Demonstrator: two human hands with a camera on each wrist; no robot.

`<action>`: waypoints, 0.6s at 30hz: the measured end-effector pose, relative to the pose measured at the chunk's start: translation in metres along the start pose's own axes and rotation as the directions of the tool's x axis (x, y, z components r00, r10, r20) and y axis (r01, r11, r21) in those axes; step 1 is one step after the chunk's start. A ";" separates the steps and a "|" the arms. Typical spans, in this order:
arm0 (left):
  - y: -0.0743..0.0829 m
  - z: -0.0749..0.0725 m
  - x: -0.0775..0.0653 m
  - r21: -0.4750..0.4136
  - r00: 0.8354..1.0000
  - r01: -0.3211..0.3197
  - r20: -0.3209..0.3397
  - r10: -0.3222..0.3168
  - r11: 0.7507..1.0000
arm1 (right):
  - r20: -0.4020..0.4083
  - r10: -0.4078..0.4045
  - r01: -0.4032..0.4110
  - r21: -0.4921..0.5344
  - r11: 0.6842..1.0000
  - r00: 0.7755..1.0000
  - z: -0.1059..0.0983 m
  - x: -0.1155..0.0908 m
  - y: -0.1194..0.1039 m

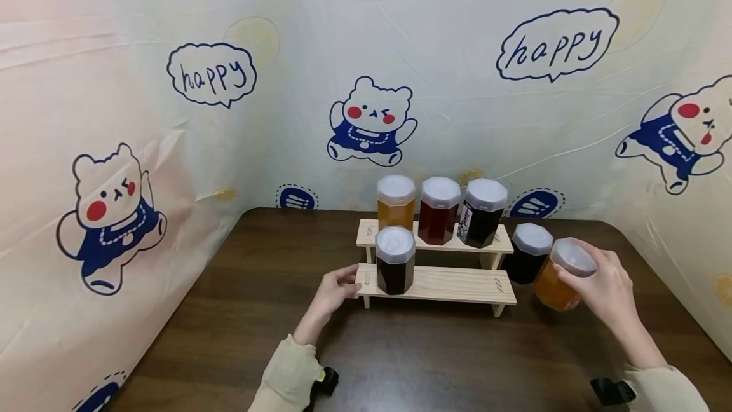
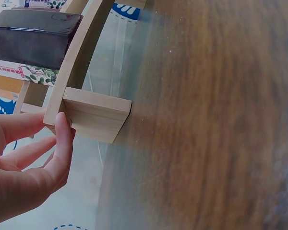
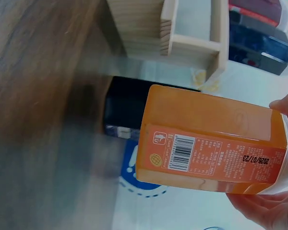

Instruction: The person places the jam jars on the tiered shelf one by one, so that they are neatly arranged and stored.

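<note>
My right hand (image 1: 609,281) grips an orange jar (image 1: 553,288) by its white lid, right of the wooden rack. The jar is tilted, and its barcode label (image 3: 206,155) faces the right wrist camera. My left hand (image 1: 334,291) pinches the left end of the two-tier wooden rack (image 1: 452,285) at its lower shelf; thumb and fingers sit at the board's corner in the left wrist view. A dark jar (image 1: 394,269) stands on that lower shelf near the left hand. Just behind the held jar, another dark jar (image 1: 523,259) stands on the table.
On the upper shelf stand a yellow-orange jar (image 1: 396,212), a red jar (image 1: 439,221) and a dark labelled jar (image 1: 480,221), all white-lidded. The brown table (image 1: 257,310) meets a printed cloth backdrop (image 1: 297,100) at the back and sides.
</note>
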State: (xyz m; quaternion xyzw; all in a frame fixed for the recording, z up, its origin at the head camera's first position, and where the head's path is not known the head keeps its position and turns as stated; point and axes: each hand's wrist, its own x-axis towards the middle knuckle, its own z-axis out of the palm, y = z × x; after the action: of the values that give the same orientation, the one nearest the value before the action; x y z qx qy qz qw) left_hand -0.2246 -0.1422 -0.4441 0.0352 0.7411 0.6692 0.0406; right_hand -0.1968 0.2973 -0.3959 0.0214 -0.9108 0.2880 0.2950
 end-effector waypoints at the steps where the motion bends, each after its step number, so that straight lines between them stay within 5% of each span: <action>1: 0.003 0.001 -0.002 -0.001 1.000 0.000 -0.001 0.000 1.000 | 0.003 -0.004 0.004 -0.003 1.000 1.000 -0.001 0.000 -0.003; 18: 0.009 0.002 -0.006 0.010 1.000 -0.002 -0.014 0.002 1.000 | 0.022 -0.065 0.064 0.026 0.998 0.998 -0.001 0.001 -0.046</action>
State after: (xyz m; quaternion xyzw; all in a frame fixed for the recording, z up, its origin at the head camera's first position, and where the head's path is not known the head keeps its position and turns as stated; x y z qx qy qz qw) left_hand -0.2184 -0.1402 -0.4350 0.0316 0.7446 0.6659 0.0347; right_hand -0.1876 0.2597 -0.3710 0.0577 -0.9093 0.2894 0.2936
